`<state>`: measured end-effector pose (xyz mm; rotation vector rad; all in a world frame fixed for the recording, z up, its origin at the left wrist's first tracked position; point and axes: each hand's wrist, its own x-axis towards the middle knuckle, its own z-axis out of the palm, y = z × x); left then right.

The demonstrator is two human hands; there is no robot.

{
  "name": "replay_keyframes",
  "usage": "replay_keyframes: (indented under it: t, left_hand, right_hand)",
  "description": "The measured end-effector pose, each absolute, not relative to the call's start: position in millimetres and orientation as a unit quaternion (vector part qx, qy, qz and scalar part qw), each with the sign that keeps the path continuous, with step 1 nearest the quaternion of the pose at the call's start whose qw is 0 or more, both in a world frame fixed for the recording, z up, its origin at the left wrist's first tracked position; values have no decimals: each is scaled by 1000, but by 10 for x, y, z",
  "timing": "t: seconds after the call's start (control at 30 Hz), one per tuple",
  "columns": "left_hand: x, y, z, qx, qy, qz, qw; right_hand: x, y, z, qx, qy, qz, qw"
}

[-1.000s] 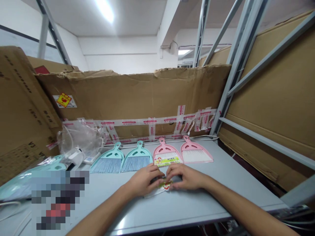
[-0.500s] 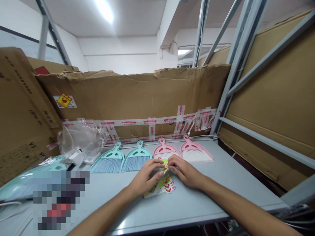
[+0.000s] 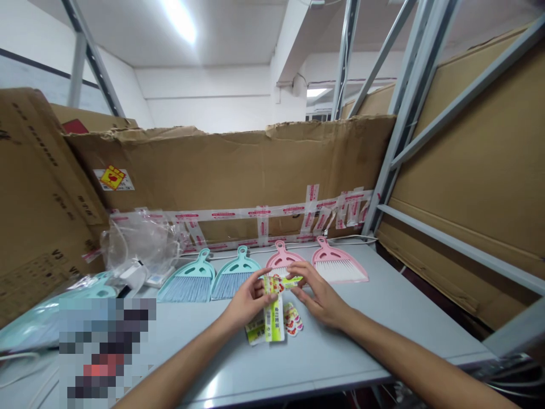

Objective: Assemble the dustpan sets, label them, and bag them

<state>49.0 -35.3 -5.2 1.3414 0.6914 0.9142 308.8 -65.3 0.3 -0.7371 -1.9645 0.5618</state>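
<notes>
A folded yellow-green and white printed card (image 3: 275, 321) is held up over the table. My left hand (image 3: 249, 298) pinches its left side between thumb and fingers. At its upper right, a bent strip of the card meets the fingertips of my right hand (image 3: 321, 295), which are curled around it. Below lie more printed cards (image 3: 293, 321), one with red and purple scalloped shapes. Behind my hands stand a pink dustpan with a white brush (image 3: 281, 258) and a second pink dustpan set (image 3: 340, 261). My right hand partly hides the nearer pink set.
Two teal dustpans with blue brushes (image 3: 187, 278) (image 3: 238, 275) lie left of the pink ones. Clear plastic bags (image 3: 140, 241) and bagged teal dustpans (image 3: 80, 295) are at the left. A taped cardboard sheet (image 3: 234, 170) backs the grey table (image 3: 383, 318); a metal frame (image 3: 409, 130) rises right.
The card has been turned and raised, so its printed yellow-green face now hangs down toward me. My hands have moved slightly apart. The dustpans have not moved.
</notes>
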Motion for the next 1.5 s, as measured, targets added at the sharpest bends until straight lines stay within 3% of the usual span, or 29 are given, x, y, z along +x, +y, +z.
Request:
replay_keyframes:
  t: [0.2, 0.3, 0.47, 0.63, 0.83, 1.13, 1.5]
  left_hand:
    - [351, -440, 261, 557, 356, 529, 533]
    - [170, -460, 413, 564, 385, 534, 498]
    - [-376, -453, 432, 576, 463, 516, 434]
    - [-755, -523, 218, 641, 495, 459, 366]
    - [-802, -616, 123, 664, 509, 390, 385]
    - [-820, -599, 79, 675, 553, 355, 335]
    - [-865, -530, -25, 696, 557, 326, 313]
  right_hand:
    - [2730, -571, 34, -303, -660, 542, 423]
    - [2511, -482, 186, -310, -635, 570, 419]
    - [2255, -349, 374, -318, -701, 486, 413]
    - [2131, -269, 189, -314, -807, 339, 368]
    - [2167, -331, -95, -319, -881, 191, 293]
    - [2198, -374, -145, -276, -920, -33, 275]
    - [2140, -227, -194, -262, -921, -121, 262]
